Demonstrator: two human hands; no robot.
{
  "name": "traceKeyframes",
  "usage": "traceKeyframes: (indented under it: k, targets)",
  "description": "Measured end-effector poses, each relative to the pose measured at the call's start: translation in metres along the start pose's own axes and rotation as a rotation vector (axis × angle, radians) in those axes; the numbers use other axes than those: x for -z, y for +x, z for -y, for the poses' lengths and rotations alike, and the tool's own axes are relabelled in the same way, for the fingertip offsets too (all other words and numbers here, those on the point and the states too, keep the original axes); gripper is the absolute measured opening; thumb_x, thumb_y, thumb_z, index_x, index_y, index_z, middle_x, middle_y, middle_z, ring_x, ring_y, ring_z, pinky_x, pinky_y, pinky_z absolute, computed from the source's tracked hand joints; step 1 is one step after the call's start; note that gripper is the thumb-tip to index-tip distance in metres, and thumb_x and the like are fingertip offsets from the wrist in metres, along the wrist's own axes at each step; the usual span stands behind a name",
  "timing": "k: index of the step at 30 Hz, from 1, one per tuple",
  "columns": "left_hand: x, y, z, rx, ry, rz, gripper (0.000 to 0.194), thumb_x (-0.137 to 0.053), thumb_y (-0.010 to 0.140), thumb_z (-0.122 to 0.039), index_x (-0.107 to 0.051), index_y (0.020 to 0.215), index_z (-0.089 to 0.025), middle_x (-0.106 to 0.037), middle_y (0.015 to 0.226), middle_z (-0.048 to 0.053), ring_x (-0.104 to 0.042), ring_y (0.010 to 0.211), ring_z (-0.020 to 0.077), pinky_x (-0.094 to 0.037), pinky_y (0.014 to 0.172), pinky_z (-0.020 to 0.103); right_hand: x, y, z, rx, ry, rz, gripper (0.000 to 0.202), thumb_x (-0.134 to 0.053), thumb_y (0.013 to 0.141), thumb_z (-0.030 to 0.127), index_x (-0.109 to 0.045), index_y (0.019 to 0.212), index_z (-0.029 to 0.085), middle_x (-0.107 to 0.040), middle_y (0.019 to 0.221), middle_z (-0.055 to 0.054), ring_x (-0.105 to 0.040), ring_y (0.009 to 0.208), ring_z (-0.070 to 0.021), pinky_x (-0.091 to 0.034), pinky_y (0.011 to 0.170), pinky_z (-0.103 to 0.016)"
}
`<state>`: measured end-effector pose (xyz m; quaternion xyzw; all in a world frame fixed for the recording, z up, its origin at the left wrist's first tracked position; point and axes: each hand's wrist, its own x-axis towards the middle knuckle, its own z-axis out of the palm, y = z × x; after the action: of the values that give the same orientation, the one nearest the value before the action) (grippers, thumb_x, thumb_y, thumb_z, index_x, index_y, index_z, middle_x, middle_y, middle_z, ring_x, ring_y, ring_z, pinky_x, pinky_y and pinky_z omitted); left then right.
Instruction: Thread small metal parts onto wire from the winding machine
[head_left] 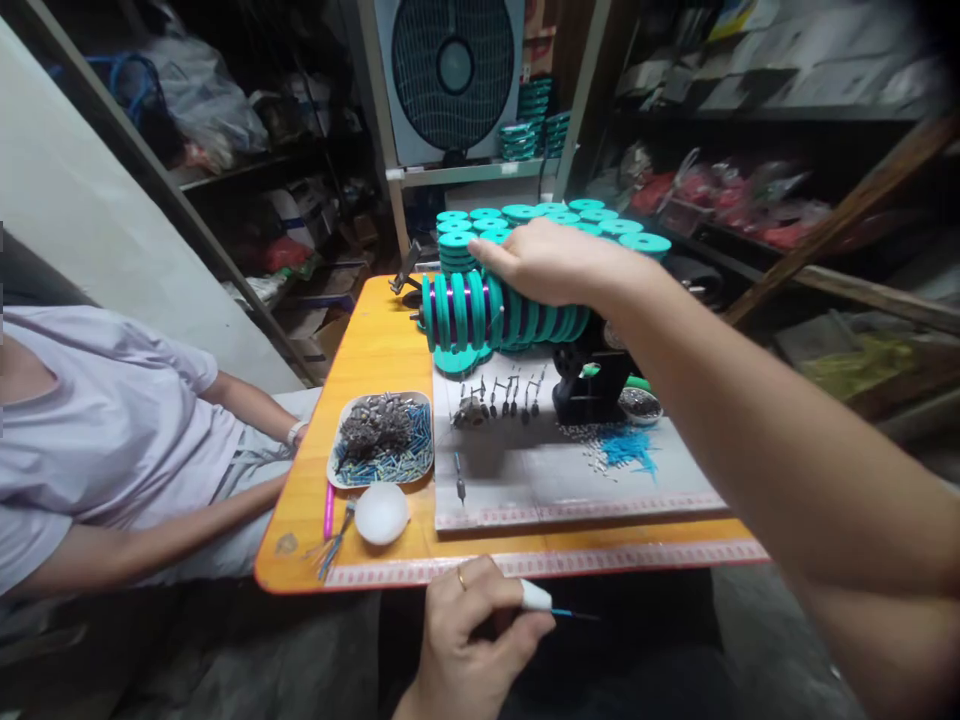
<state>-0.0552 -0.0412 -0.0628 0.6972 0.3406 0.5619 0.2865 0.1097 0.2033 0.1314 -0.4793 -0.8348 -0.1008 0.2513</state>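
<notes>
Left hand: located in front of the near table edge, ring worn on one finger. Thumb and forefinger are closed together, with a white cover on the forefinger. Pinched between them is a thin blue piece, its dark, narrow end projecting to the right of the fingertips.

Right hand: extended palm down over the row of green spools, which carries dark purple thread between its discs. The thumb points left, above the row; the other fingers are largely hidden behind the hand. How far they are open, and whether they grip or touch anything, cannot be told.

Just beyond the right fingers stand stacks of green discs. Below that hand, small dark parts hang in a line over the grey board; a black stand is below and to the right.

Ahead of the left fingers, to the right, lie loose blue pieces. Ahead and to the left are a filled tray, a white bowl and a seated person, at the table's left side.
</notes>
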Motion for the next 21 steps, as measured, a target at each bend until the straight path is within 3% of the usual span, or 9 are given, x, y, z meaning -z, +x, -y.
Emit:
traceKeyframes:
  k: [4, 8, 12, 14, 16, 21]
  targets:
    - [-0.001, -0.003, 0.010, 0.137, -0.152, 0.000, 0.006, -0.073, 0.085, -0.029, -0.074, 0.084, -0.023, -0.056, 0.060, -0.002, -0.052, 0.051, 0.0104, -0.042, 0.049, 0.021, -0.004, -0.028, 0.017, 0.027, -0.173, -0.104, 0.061, -0.027, 0.106, 0.045, -0.067, 0.071, 0.015, -0.061, 0.070, -0.005, -0.065, 0.074, -0.0198, -0.049, 0.071, -0.036]
    - [-0.002, -0.007, 0.011, 0.232, -0.203, -0.002, 0.005, -0.073, 0.085, -0.027, -0.073, 0.083, -0.022, -0.059, 0.069, 0.001, -0.056, 0.060, 0.0124, -0.044, 0.054, 0.021, -0.002, -0.039, 0.031, 0.014, -0.227, -0.175, 0.053, -0.029, 0.105, 0.038, -0.067, 0.077, 0.014, -0.065, 0.077, -0.008, -0.063, 0.077, -0.0221, -0.047, 0.071, -0.035]
    - [-0.001, -0.004, 0.007, 0.284, -0.175, 0.012, 0.006, -0.068, 0.088, -0.024, -0.070, 0.083, -0.020, -0.056, 0.081, 0.002, -0.049, 0.058, 0.0097, -0.040, 0.050, 0.020, 0.011, -0.052, 0.031, 0.068, -0.202, -0.215, 0.039, -0.035, 0.106, 0.034, -0.069, 0.100, 0.017, -0.070, 0.102, -0.007, -0.062, 0.100, -0.0242, -0.044, 0.092, -0.040]
    - [-0.001, -0.002, 0.005, 0.304, -0.166, 0.007, 0.009, -0.066, 0.090, -0.025, -0.067, 0.083, -0.020, -0.054, 0.085, 0.002, -0.047, 0.056, 0.0080, -0.038, 0.048, 0.019, 0.024, -0.070, 0.033, 0.130, -0.114, -0.304, 0.028, -0.042, 0.104, 0.029, -0.066, 0.113, 0.018, -0.067, 0.116, -0.006, -0.057, 0.114, -0.0248, -0.039, 0.103, -0.044]
    - [-0.002, 0.000, 0.005, 0.306, -0.153, -0.009, 0.012, -0.064, 0.091, -0.026, -0.065, 0.081, -0.019, -0.053, 0.086, 0.002, -0.046, 0.054, 0.0071, -0.037, 0.046, 0.019, 0.037, -0.097, 0.037, 0.152, 0.018, -0.368, 0.025, -0.046, 0.101, 0.025, -0.063, 0.118, 0.018, -0.067, 0.117, -0.007, -0.057, 0.115, -0.0241, -0.041, 0.103, -0.043]
    - [-0.005, 0.001, 0.006, 0.248, -0.066, -0.022, 0.016, -0.060, 0.093, -0.029, -0.061, 0.081, -0.019, -0.055, 0.088, 0.002, -0.050, 0.059, 0.0096, -0.039, 0.049, 0.020, 0.047, -0.174, 0.024, -0.103, 0.119, -0.181, 0.021, -0.046, 0.100, 0.026, -0.063, 0.111, 0.020, -0.068, 0.104, -0.008, -0.064, 0.094, -0.0211, -0.051, 0.085, -0.035]
